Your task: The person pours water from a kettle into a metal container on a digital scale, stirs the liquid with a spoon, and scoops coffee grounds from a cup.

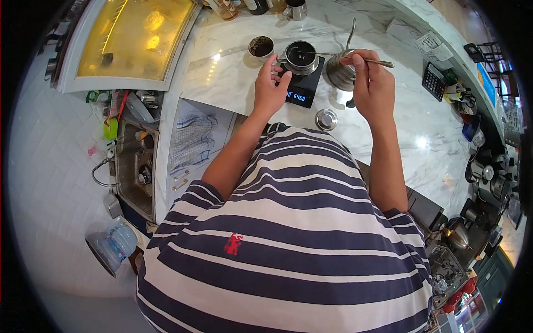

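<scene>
A metal dripper with dark contents (301, 54) stands on a black digital scale (300, 95) with lit blue digits. My right hand (373, 83) grips a long-handled spoon (380, 62), whose far end reaches into the dripper. Beside the dripper's left handle is my left hand (272, 89), its fingers apart and curved; whether a fingertip touches the handle is hard to tell. A steel gooseneck kettle (340, 73) stands right of the scale, partly behind my right hand. Left of the dripper sits a cup with dark grounds (261, 48).
A round metal lid (326, 119) lies on the marble counter (222, 72) near my body. Bottles (225, 9) and a small metal pitcher (296, 9) line the back. A calculator (433, 81) is at the right, a sink (136, 194) at the left.
</scene>
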Motion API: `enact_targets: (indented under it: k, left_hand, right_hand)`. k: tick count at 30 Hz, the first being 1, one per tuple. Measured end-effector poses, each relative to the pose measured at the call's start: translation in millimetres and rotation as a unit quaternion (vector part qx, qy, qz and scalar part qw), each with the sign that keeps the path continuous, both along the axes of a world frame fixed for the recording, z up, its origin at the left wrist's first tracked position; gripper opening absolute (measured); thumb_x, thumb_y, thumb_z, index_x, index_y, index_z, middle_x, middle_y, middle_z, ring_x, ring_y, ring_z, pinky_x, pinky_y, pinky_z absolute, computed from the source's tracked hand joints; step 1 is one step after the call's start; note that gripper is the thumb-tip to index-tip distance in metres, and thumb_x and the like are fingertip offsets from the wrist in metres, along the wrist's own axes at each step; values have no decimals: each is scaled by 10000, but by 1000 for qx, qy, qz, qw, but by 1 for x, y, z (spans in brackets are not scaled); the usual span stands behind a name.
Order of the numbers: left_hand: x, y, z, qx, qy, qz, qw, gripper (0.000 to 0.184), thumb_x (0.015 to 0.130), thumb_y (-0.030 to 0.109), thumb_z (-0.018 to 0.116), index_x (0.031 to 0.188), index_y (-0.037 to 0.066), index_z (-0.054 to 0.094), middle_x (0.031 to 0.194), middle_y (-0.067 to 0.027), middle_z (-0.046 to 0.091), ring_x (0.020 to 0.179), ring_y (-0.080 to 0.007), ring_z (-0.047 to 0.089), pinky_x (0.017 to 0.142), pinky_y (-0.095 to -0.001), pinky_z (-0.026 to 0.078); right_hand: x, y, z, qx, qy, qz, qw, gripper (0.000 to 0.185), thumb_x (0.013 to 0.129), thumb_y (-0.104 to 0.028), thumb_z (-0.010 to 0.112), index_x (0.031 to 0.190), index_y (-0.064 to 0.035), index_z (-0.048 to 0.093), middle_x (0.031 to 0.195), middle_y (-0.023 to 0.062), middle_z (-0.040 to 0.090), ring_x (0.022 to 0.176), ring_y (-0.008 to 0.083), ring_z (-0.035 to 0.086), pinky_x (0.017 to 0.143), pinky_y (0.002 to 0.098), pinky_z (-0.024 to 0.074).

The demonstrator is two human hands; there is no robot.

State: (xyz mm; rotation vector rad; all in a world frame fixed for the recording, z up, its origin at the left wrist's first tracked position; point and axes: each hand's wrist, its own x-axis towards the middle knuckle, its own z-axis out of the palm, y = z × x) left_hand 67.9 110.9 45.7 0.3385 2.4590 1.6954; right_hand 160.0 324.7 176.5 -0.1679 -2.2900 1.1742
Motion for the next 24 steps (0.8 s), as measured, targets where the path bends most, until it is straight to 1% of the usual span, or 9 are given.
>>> enact_targets:
  k: [4,7,10,13,14,17,20,23,24]
  left_hand:
    - [-1,-5,5,0,3,-9,1000,643,923,192,761,1507,80,518,1136,-102,650,832,-159,624,796,-328,545]
    - [-3,-9,6,1,6,-23,1000,633,926,186,758,1504,81,523,1138,-101,645,830,-160,623,791,-327,545]
    - [-8,-12,5,0,15,-40,999,616,929,182,753,1498,92,535,1137,-102,640,823,-162,621,786,-327,544]
    - [-12,-17,5,-2,26,-54,998,587,933,180,745,1484,103,556,1131,-101,639,815,-163,619,786,-326,541]
    - [-13,-18,5,-2,29,-59,998,576,935,180,742,1478,106,564,1129,-100,639,812,-164,618,786,-326,541]
    - [-19,-20,11,10,-4,-69,998,532,936,180,736,1446,110,598,1108,-96,647,813,-165,620,792,-324,537]
    - [-28,-26,9,11,33,-94,995,486,934,178,735,1404,103,632,1077,-93,656,814,-172,626,793,-326,538]
    - [-36,-29,11,14,48,-103,993,428,937,179,732,1353,101,668,1039,-86,664,813,-178,629,789,-329,540]
    - [-38,-31,12,16,43,-106,993,410,940,178,729,1338,99,675,1034,-84,666,814,-179,631,788,-331,541]
  right_hand:
    - [-3,-8,-5,3,0,-14,1000,201,1085,-168,568,1033,-13,684,900,82,784,566,180,589,580,317,455]
    - [0,-10,-3,4,2,-23,1000,181,1080,-157,571,1043,-19,682,899,91,783,567,204,594,590,331,468]
    - [7,-13,5,45,1,-22,999,155,1074,-142,575,1062,-19,668,885,102,770,572,240,602,602,344,482]
    - [13,-26,10,1,-47,-28,998,134,1068,-120,577,1065,-14,660,863,110,746,604,277,622,618,353,494]
    - [12,-28,9,15,-36,-25,999,129,1067,-114,576,1069,-15,659,870,113,747,616,281,631,622,354,498]
    - [8,-34,8,47,-17,-27,998,117,1065,-96,573,1080,-19,659,889,121,754,656,292,660,639,353,512]
    - [7,-38,15,47,-30,-48,997,114,1064,-81,569,1087,-23,665,905,122,764,693,298,686,663,348,526]
    - [15,-39,17,33,-45,-74,996,128,1068,-77,562,1078,-16,675,942,126,765,732,303,710,688,337,532]
    - [16,-42,18,33,-47,-72,996,132,1070,-80,560,1075,-15,675,954,125,766,724,296,707,685,337,531]
